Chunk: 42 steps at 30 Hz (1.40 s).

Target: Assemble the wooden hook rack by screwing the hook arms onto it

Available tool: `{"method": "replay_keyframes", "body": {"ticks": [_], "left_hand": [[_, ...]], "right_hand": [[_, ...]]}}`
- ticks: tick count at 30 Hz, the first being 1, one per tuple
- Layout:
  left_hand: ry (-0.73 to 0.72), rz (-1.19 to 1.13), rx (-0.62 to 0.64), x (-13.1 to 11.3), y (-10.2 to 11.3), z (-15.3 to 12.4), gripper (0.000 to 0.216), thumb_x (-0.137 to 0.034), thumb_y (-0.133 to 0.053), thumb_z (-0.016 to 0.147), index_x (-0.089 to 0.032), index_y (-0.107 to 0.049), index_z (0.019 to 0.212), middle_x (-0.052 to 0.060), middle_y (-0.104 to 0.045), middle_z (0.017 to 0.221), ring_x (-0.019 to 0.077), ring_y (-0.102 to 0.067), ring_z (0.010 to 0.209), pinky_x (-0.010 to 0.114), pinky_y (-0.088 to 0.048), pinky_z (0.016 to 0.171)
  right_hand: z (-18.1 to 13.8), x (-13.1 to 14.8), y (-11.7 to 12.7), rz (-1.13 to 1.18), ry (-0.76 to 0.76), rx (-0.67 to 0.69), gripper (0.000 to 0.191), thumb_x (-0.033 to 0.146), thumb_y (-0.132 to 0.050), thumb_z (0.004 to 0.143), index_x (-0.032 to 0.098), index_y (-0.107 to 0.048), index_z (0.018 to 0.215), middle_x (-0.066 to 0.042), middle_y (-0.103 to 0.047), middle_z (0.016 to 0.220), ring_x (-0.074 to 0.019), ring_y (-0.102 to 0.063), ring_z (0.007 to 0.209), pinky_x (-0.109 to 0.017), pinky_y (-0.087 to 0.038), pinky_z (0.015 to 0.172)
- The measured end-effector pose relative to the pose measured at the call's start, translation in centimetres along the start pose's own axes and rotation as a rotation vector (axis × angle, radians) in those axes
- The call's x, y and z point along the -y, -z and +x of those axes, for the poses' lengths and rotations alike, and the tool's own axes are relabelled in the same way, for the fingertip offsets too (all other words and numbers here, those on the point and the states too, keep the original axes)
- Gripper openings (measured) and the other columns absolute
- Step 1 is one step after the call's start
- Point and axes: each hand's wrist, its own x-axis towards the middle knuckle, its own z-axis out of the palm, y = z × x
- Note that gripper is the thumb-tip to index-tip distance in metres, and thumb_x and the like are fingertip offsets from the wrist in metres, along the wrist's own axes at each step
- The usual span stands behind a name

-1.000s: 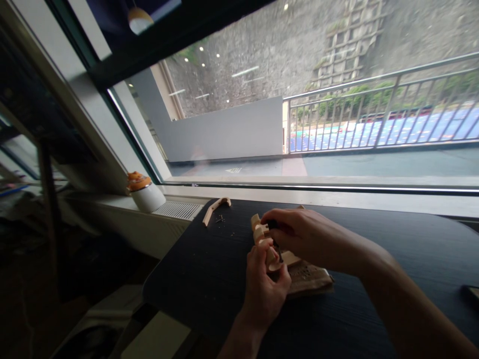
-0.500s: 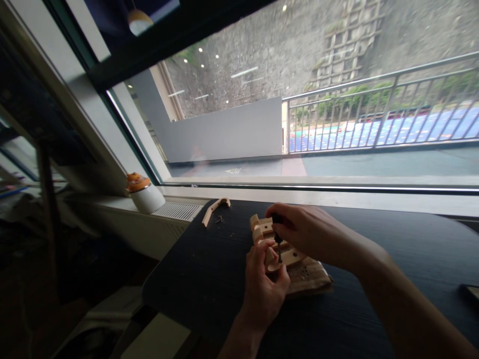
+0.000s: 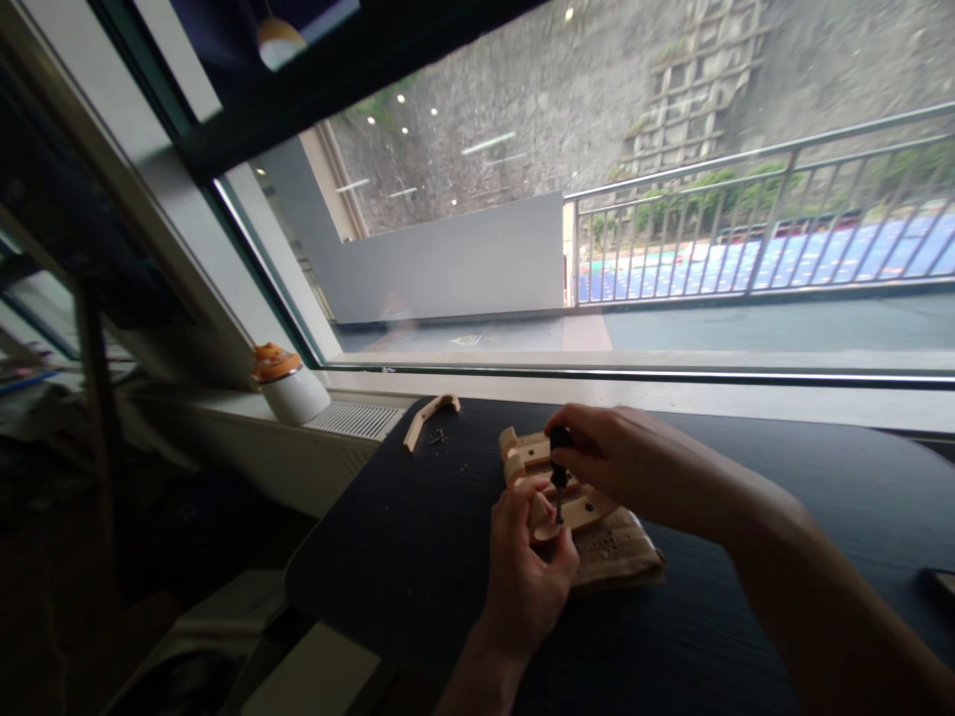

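My right hand point(image 3: 597, 447) is closed around the dark handle of a screwdriver point(image 3: 559, 475), which points nearly straight down. Its tip meets a light wooden hook point(image 3: 582, 512) on a brown wooden board point(image 3: 616, 557). My left hand point(image 3: 526, 567) grips the curved end of that hook, fingers on one side and thumb on the other. Further back on the board are more wooden hooks point(image 3: 532, 452) with dark screw holes. Small dark holes or bits dot the board's near part. The screw under the tip is too small to make out.
A loose curved wooden hook point(image 3: 429, 418) lies at the table's far left, beside several small screws point(image 3: 439, 437). On the sill stands a white jar with an orange top point(image 3: 290, 388). A dark object point(image 3: 940, 585) sits at the right edge of the black table point(image 3: 388, 557).
My right hand and the screwdriver handle have shifted slightly to the right, and the screwdriver stands more upright. My left hand keeps its hold on the hook.
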Motion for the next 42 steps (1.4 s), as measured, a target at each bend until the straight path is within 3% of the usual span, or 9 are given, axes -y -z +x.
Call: {"method": "replay_keyframes", "body": {"ticks": [6, 10, 14, 26, 29, 35, 38, 42], "left_hand": [[-0.011, 0.026, -0.043, 0.6, -0.4, -0.3, 0.053, -0.007, -0.059, 0.07, -0.022, -0.047, 0.119, 0.006, -0.058, 0.107, 0.0198, -0.06, 0.095, 0.035, -0.051, 0.087], [0.015, 0.036, -0.033, 0.9, -0.6, -0.4, 0.051, -0.008, -0.06, 0.071, -0.021, -0.047, 0.118, 0.006, -0.058, 0.103, 0.0201, -0.06, 0.093, 0.036, -0.052, 0.085], [-0.015, 0.051, -0.04, 0.8, -0.5, -0.3, 0.052, -0.009, -0.06, 0.071, -0.022, -0.046, 0.12, 0.007, -0.057, 0.106, 0.0211, -0.058, 0.099, 0.037, -0.05, 0.089], [-0.007, 0.011, -0.033, 0.4, -0.2, -0.2, 0.052, -0.007, -0.059, 0.071, -0.024, -0.047, 0.118, 0.005, -0.058, 0.107, 0.0185, -0.06, 0.096, 0.034, -0.051, 0.088], [-0.023, 0.026, -0.045, 0.5, -0.3, -0.3, 0.053, -0.007, -0.059, 0.071, -0.024, -0.047, 0.12, 0.006, -0.057, 0.112, 0.0203, -0.058, 0.103, 0.036, -0.05, 0.091], [0.003, 0.04, -0.031, 0.7, -0.4, -0.4, 0.051, -0.008, -0.06, 0.071, -0.022, -0.047, 0.118, 0.005, -0.059, 0.102, 0.0198, -0.06, 0.096, 0.034, -0.051, 0.087], [-0.018, 0.05, -0.046, 0.9, -0.5, -0.5, 0.051, -0.009, -0.061, 0.072, -0.022, -0.046, 0.12, 0.006, -0.058, 0.106, 0.0206, -0.059, 0.098, 0.035, -0.05, 0.088], [-0.016, 0.038, -0.057, 1.1, -0.6, -0.6, 0.053, -0.01, -0.06, 0.073, -0.023, -0.045, 0.121, 0.006, -0.058, 0.106, 0.0192, -0.06, 0.095, 0.034, -0.051, 0.086]], "right_hand": [[0.0, 0.5, -0.4, -0.04, -0.023, -0.029, 0.02, 0.039, -0.052, 0.084, 0.022, -0.061, 0.087, 0.0, -0.064, 0.069, -0.0114, -0.05, 0.056, -0.024, -0.027, 0.049], [0.0, 1.2, -0.5, 0.033, 0.047, 0.04, 0.018, 0.033, -0.046, 0.088, 0.024, -0.061, 0.091, 0.003, -0.064, 0.063, -0.0113, -0.052, 0.057, -0.023, -0.029, 0.052], [-0.1, 1.1, -0.3, 0.073, 0.083, 0.088, 0.021, 0.031, -0.043, 0.089, 0.025, -0.063, 0.096, 0.002, -0.066, 0.069, -0.0118, -0.055, 0.062, -0.023, -0.032, 0.056], [0.3, 0.2, -0.6, -0.149, -0.045, -0.027, 0.027, 0.044, -0.05, 0.084, 0.02, -0.058, 0.073, 0.001, -0.058, 0.061, -0.0106, -0.046, 0.052, -0.025, -0.023, 0.047], [0.3, 0.7, -0.7, -0.124, -0.014, -0.026, 0.022, 0.038, -0.046, 0.088, 0.021, -0.058, 0.079, 0.001, -0.06, 0.063, -0.0108, -0.047, 0.053, -0.024, -0.024, 0.049], [-0.2, 1.1, -0.3, 0.061, 0.067, 0.1, 0.017, 0.032, -0.046, 0.089, 0.026, -0.06, 0.093, 0.003, -0.065, 0.07, -0.0117, -0.053, 0.061, -0.023, -0.029, 0.054], [-0.4, 1.1, -0.3, 0.062, 0.086, 0.13, 0.018, 0.032, -0.044, 0.089, 0.023, -0.059, 0.083, 0.003, -0.063, 0.067, -0.0108, -0.051, 0.059, -0.023, -0.028, 0.052], [-0.1, 0.7, -0.6, -0.039, 0.063, 0.061, 0.024, 0.033, -0.046, 0.089, 0.019, -0.053, 0.071, 0.002, -0.058, 0.062, -0.009, -0.046, 0.054, -0.023, -0.026, 0.051]]}}
